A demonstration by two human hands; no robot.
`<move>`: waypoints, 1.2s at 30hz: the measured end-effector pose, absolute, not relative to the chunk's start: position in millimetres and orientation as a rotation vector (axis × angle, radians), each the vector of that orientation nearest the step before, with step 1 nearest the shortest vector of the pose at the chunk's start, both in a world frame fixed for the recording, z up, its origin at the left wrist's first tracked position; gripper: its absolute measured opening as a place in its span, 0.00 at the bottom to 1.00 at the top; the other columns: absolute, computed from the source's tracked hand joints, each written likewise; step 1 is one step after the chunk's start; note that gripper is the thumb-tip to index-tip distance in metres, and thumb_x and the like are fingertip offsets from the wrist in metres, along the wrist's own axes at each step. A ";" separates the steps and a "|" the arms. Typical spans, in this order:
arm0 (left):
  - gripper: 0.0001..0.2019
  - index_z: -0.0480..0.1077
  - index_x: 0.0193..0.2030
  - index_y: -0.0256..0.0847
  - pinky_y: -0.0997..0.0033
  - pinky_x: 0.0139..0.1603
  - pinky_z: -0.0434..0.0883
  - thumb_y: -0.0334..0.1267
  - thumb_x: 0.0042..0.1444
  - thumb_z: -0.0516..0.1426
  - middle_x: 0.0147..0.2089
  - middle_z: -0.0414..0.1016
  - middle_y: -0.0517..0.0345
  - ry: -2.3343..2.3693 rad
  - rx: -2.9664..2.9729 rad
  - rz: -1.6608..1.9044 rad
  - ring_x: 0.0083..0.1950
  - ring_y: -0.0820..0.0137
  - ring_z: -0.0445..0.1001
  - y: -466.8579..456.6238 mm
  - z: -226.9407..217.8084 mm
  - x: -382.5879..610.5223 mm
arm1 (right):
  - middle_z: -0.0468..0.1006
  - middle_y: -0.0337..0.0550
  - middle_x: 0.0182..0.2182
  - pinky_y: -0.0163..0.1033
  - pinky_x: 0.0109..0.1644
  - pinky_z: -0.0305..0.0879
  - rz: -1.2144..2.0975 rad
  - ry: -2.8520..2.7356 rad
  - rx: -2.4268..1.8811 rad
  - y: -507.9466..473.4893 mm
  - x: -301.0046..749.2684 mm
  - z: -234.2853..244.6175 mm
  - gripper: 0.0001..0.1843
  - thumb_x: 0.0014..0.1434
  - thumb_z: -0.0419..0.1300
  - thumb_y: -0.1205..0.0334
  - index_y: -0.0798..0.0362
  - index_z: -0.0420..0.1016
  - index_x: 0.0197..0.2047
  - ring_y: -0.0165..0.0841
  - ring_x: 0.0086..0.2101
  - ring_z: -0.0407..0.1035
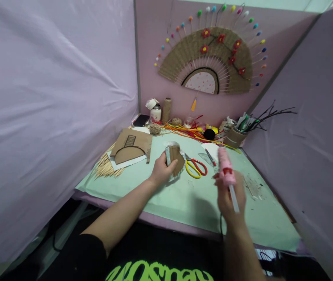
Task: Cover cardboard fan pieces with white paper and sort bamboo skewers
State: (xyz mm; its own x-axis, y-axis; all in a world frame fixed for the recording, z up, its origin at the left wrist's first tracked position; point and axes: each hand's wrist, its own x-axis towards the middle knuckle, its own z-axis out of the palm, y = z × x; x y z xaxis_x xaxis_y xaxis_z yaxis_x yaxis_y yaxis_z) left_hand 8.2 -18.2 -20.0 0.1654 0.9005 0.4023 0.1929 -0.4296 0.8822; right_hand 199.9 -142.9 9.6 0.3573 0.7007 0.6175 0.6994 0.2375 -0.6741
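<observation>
My left hand [164, 170] grips a half-round piece of cardboard [178, 160], its brown side facing up and pale paper or fabric folded around its edge. The thumb lies across the cardboard. Raised over the right part of the table, my right hand [231, 195] is closed around a pink hot glue gun [226, 166], with a clear glue stick poking from its back end. The hand is slightly blurred. Scissors [196, 168] with one yellow and one red handle lie just right of the cardboard. A marker [211, 157] rests beyond them beside a clear protractor [204, 158].
Cut cardboard [129, 154] lies over thin wooden sticks [107, 168] on the left. Along the back are twine balls [155, 129], colourful pipe cleaners [184, 132] and a pot of twigs [234, 137]. A decorated fan [194, 48] hangs on the back wall. Cloth walls flank the table.
</observation>
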 end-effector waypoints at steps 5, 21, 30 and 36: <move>0.19 0.68 0.49 0.36 0.64 0.48 0.71 0.41 0.51 0.60 0.47 0.77 0.50 0.852 1.528 1.263 0.47 0.63 0.75 -15.3 -17.4 10.4 | 0.68 0.58 0.37 0.53 0.44 0.61 -0.296 -1.271 -2.095 -117.4 312.8 -2.0 0.21 0.58 0.51 0.49 0.59 0.72 0.43 0.48 0.41 0.64; 0.28 0.72 0.46 0.34 0.63 0.48 0.71 0.50 0.40 0.68 0.45 0.78 0.48 0.637 1.321 0.995 0.45 0.62 0.76 -14.4 -15.8 8.6 | 0.78 0.51 0.43 0.43 0.46 0.66 0.759 -1.518 -1.413 -51.0 251.2 39.3 0.27 0.59 0.53 0.43 0.54 0.76 0.50 0.38 0.42 0.71; 0.25 0.75 0.38 0.33 0.68 0.37 0.70 0.52 0.39 0.68 0.34 0.78 0.53 0.627 1.459 0.812 0.35 0.66 0.74 -20.3 -10.0 7.6 | 0.71 0.35 0.19 0.32 0.24 0.59 1.612 -1.257 -1.077 -12.8 181.9 26.6 0.20 0.41 0.71 0.49 0.55 0.69 0.25 0.25 0.20 0.61; 0.20 0.74 0.31 0.33 0.72 0.31 0.65 0.50 0.41 0.66 0.27 0.74 0.58 0.728 1.569 0.813 0.29 0.70 0.70 -21.0 -10.1 9.5 | 0.71 0.34 0.19 0.32 0.24 0.58 1.592 -1.192 -1.085 -20.0 184.1 21.0 0.21 0.35 0.72 0.51 0.55 0.69 0.24 0.25 0.20 0.61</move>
